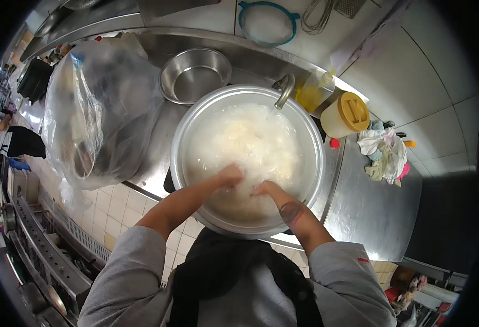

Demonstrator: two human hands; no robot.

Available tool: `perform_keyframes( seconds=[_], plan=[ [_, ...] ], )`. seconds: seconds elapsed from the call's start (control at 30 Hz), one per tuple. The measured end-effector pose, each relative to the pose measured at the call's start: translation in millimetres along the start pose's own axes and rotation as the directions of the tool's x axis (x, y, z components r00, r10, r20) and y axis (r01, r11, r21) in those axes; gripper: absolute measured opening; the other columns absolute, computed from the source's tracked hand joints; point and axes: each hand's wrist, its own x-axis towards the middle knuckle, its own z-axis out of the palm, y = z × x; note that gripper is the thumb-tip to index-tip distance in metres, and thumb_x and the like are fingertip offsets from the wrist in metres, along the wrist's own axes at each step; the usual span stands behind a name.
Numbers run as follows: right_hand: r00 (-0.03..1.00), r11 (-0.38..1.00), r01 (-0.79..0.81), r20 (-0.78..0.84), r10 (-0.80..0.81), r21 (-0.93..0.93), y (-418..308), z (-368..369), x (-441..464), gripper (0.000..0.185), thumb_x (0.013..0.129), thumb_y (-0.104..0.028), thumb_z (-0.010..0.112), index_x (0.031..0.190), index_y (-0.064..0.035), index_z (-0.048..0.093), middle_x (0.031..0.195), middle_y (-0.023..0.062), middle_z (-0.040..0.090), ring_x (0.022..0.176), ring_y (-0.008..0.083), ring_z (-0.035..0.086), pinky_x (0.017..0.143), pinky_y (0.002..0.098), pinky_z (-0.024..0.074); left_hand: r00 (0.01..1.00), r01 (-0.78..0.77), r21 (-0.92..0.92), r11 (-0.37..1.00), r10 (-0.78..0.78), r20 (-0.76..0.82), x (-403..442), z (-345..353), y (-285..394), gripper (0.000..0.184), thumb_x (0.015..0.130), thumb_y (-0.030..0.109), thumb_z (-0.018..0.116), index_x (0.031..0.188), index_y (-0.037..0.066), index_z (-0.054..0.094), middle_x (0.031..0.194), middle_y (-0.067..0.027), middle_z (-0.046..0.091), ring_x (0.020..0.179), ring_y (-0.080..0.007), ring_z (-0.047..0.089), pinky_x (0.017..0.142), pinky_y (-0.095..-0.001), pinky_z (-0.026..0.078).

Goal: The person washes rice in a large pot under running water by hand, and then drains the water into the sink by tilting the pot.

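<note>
A large round metal pot (177, 163) is in front of me, filled with cloudy whitish water (261, 122). Pale, cream-coloured stuff (245, 143) shows in the middle; I cannot make out its kind. My left hand (231, 175) reaches into the near half of the pot, its fingers dipping into the cloudy water. Just to its right, my right hand (260, 188) is also partly under the surface. The water hides the fingertips of both hands and anything they touch. A metal faucet (286, 90) hangs over the pot's far right rim.
Left of the pot are a shallow steel bowl (196, 76) and a large clear plastic bag (100, 109). A yellow-lidded tub (345, 115), a red cap (334, 143) and crumpled cloths (383, 150) lie to the right. A blue-rimmed strainer (268, 24) hangs behind. Another person (16, 139) stands far left.
</note>
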Motion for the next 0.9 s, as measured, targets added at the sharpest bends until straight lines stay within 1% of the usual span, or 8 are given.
perform_keyframes(
  seconds=[0.03,0.13,0.23,0.33,0.43,0.57,0.73,0.9],
  plan=[
    [0.992,0.998,0.06,-0.112,-0.058,0.01,7,-3,8,0.05,0.09,-0.039,0.038,0.128,-0.0069,0.044,0.123,0.0167,0.053,0.115,0.0298,0.049,0.098,0.0434,0.0356,0.987,-0.132,0.254,0.958,0.151,-0.058,6,2,-5,0.022,0.074,0.018,0.05,0.075,0.0,0.063,0.091,-0.0205,0.062,0.084,-0.0345,0.059,0.076,-0.0449,0.046],
    [0.892,0.992,0.121,-0.441,-0.1,0.021,20,-32,23,0.046,0.09,-0.036,0.039,0.125,-0.007,0.047,0.122,0.016,0.053,0.114,0.0297,0.049,0.097,0.0433,0.0367,0.969,0.187,-0.008,0.982,-0.185,-0.165,13,-33,7,0.023,0.074,0.015,0.05,0.084,-0.002,0.061,0.097,-0.0227,0.06,0.091,-0.0359,0.057,0.081,-0.0452,0.044],
    [0.714,0.986,0.148,-0.698,-0.055,0.074,28,-66,33,0.042,0.089,-0.032,0.04,0.121,-0.007,0.05,0.121,0.0153,0.054,0.114,0.0295,0.05,0.096,0.0432,0.0379,0.864,0.107,-0.234,0.966,-0.207,-0.458,33,-40,-7,0.028,0.073,0.014,0.052,0.094,-0.003,0.059,0.098,-0.0237,0.059,0.091,-0.0378,0.056,0.084,-0.0445,0.044],
    [0.595,0.981,0.139,-0.803,0.028,0.137,32,-99,30,0.038,0.088,-0.029,0.041,0.117,-0.0071,0.053,0.12,0.0146,0.055,0.113,0.0294,0.05,0.095,0.043,0.039,0.976,0.18,-0.129,0.975,-0.193,-0.1,56,-39,-43,0.04,0.074,0.014,0.053,0.11,-0.003,0.053,0.106,-0.024,0.057,0.095,-0.0368,0.057,0.087,-0.0427,0.043],
    [0.503,0.985,0.073,-0.858,0.1,0.157,38,-110,13,0.035,0.088,-0.026,0.042,0.113,-0.0071,0.056,0.119,0.014,0.055,0.112,0.0292,0.051,0.094,0.0429,0.0401,0.906,0.422,-0.148,0.894,-0.422,0.031,32,-56,-45,0.043,0.077,0.023,0.056,0.113,0.0,0.056,0.118,-0.0183,0.055,0.108,-0.0291,0.055,0.087,-0.0425,0.045],
    [0.392,0.986,-0.083,-0.905,0.165,0.144,49,-91,-15,0.031,0.087,-0.021,0.043,0.108,-0.0072,0.06,0.118,0.013,0.056,0.112,0.029,0.051,0.092,0.0428,0.0417,0.792,0.554,0.301,0.776,-0.603,0.098,4,-66,-39,0.04,0.079,0.029,0.055,0.114,0.01,0.06,0.122,-0.0106,0.055,0.11,-0.0265,0.054,0.089,-0.0428,0.044],
    [0.664,0.884,-0.379,-0.746,0.054,-0.274,51,-53,-48,0.028,0.082,-0.018,0.049,0.101,-0.0052,0.064,0.111,0.0142,0.06,0.107,0.03,0.055,0.086,0.0437,0.0456,0.83,0.351,0.479,0.804,-0.505,0.239,-35,-74,-11,0.042,0.077,0.034,0.058,0.111,0.01,0.062,0.12,-0.0114,0.057,0.111,-0.0267,0.054,0.089,-0.0434,0.043],
    [0.884,0.963,-0.119,-0.468,-0.007,-0.241,54,-26,-20,0.028,0.08,-0.018,0.052,0.101,-0.005,0.064,0.109,0.015,0.061,0.105,0.0305,0.056,0.085,0.0445,0.0459,0.844,0.489,-0.14,0.861,-0.427,0.324,-43,-28,-4,0.045,0.075,0.034,0.06,0.106,0.001,0.062,0.111,-0.0156,0.06,0.107,-0.0262,0.055,0.084,-0.0399,0.045]
  ],
)
